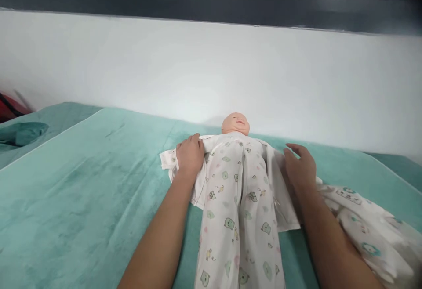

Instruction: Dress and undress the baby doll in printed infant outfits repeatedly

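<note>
A baby doll lies on its back, its head toward the wall. Printed white baby trousers are spread over the doll's front, legs toward me. Beneath them is an opened white baby shirt, its sides spread out. My left hand is closed over the shirt's sleeve at the doll's arm, and the cuff sticks out past it. To the right, my right hand is beside the shirt's other edge, fingers apart and nothing visible in it. The doll's arms and body are hidden by cloth.
A crumpled printed white cloth lies on the right, partly behind my right forearm. Green sheeting covers the surface below. A white wall rises behind it, under a dark ledge. Something red shows at the far left.
</note>
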Demonstrator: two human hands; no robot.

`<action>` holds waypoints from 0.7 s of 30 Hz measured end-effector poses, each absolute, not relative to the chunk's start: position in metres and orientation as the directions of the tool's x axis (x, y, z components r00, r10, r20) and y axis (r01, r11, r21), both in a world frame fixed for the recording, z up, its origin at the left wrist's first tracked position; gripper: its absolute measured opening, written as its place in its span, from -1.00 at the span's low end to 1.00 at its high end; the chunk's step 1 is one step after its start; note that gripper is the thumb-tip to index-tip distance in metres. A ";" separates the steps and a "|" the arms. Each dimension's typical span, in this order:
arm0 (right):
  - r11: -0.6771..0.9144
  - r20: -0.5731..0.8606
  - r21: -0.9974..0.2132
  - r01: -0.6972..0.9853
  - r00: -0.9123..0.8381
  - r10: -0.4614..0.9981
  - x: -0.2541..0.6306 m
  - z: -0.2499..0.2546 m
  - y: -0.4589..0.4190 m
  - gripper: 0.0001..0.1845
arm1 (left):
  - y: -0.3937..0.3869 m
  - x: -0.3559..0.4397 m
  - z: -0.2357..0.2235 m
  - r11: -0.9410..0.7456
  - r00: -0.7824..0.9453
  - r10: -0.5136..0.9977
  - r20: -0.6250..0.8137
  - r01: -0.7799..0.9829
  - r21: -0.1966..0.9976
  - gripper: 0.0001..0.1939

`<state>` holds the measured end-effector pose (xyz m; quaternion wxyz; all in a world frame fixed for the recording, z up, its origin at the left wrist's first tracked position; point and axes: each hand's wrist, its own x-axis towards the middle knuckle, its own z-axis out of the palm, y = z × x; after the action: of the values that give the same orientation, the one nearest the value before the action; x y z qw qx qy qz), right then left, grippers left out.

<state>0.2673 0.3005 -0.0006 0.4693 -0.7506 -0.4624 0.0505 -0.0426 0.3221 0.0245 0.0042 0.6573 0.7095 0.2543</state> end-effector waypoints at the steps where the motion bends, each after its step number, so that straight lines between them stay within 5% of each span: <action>1: -0.206 0.335 -0.703 0.681 0.572 0.749 0.283 -0.005 0.295 -0.51 | 0.322 -0.044 0.026 0.006 -0.137 0.936 0.325 0.928 0.372 -0.62; 4: -0.362 0.263 -0.548 0.754 0.567 0.781 0.330 -0.016 0.273 -0.41 | 0.322 -0.047 0.027 -0.002 -0.130 0.940 0.316 0.922 0.386 -0.65; 8: -0.379 0.257 -0.419 0.825 0.508 0.822 0.368 -0.026 0.240 -0.42 | 0.323 -0.049 0.026 0.004 -0.131 0.945 0.300 0.921 0.391 -0.67; 11: -0.260 0.337 -0.368 0.893 0.388 0.858 0.360 -0.020 0.230 -0.45 | 0.324 -0.050 0.024 0.009 -0.134 0.945 0.298 0.923 0.385 -0.69; 15: -0.071 0.471 -0.453 0.889 0.306 0.828 0.284 0.019 0.246 -0.55 | 0.323 -0.052 0.023 -0.002 -0.127 0.946 0.299 0.919 0.395 -0.71; 18: 0.162 0.432 -0.536 0.828 0.105 0.896 0.197 0.059 0.276 -0.64 | 0.324 -0.053 0.024 0.002 -0.131 0.946 0.297 0.917 0.398 -0.73; 21: 0.365 0.267 -0.358 0.859 -0.281 0.922 0.117 0.087 0.314 -0.65 | 0.325 -0.053 0.025 0.021 -0.145 0.948 0.285 0.917 0.399 -0.75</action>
<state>0.1175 0.3138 0.0871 0.2178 -0.5587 -0.7970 0.0717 -0.0533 0.3245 0.0247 0.0306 0.6530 0.7137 0.2515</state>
